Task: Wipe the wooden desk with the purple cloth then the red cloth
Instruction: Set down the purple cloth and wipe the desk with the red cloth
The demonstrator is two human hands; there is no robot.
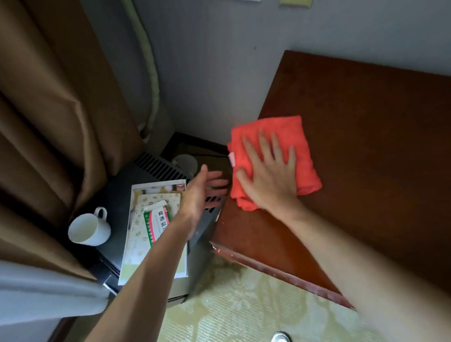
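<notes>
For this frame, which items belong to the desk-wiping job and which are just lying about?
Job: folded red cloth under the flat right hand; reddish-brown wooden desk.
Lying about: white ceramic cup; green-and-white printed box; pale booklets; black cabinet.

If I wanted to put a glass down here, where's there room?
The wooden desk is bare right of the red cloth and right hand. The black unit is crowded: papers, white cup.
</notes>
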